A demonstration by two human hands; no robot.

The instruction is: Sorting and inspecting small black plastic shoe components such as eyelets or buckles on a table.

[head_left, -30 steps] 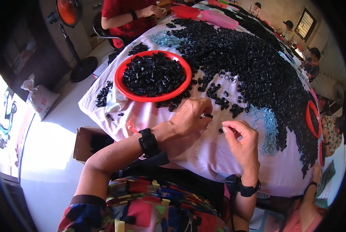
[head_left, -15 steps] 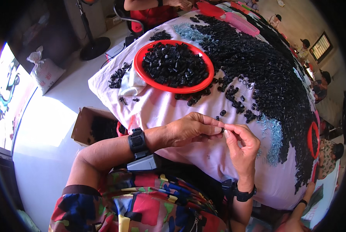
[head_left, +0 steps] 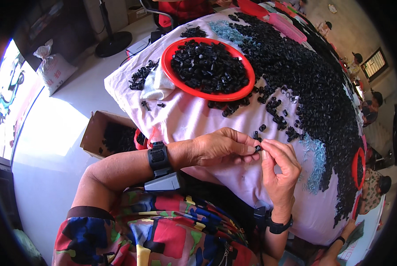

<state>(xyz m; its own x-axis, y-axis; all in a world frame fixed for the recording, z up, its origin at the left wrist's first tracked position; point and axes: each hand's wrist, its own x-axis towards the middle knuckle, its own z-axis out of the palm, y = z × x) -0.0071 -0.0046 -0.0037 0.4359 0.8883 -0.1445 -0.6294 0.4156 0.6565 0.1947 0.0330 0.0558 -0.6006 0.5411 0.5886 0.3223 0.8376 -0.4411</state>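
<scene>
My left hand [head_left: 227, 147] pinches a small black plastic part [head_left: 258, 148] between thumb and forefinger, over the near side of the cloth-covered table. My right hand [head_left: 282, 170] meets it there, thumb and fingertips touching the same part from the right. The part is tiny and half covered by the fingers. A few more black pieces [head_left: 262, 127] lie on the cloth just beyond the fingertips. Farther back, a red basin [head_left: 164, 66] is heaped with small black parts [head_left: 209, 66].
A broad pile of black parts [head_left: 318, 88] covers the table's middle and right, with light-blue pieces [head_left: 314, 164] at its edge. A white rag [head_left: 156, 86] lies beside the basin. A cardboard box [head_left: 92, 135] stands at left. Other people sit round the far and right sides.
The view has shifted slightly, so the basin and pile sit a little more to the right and higher. Both hands stay together on the small black part.
</scene>
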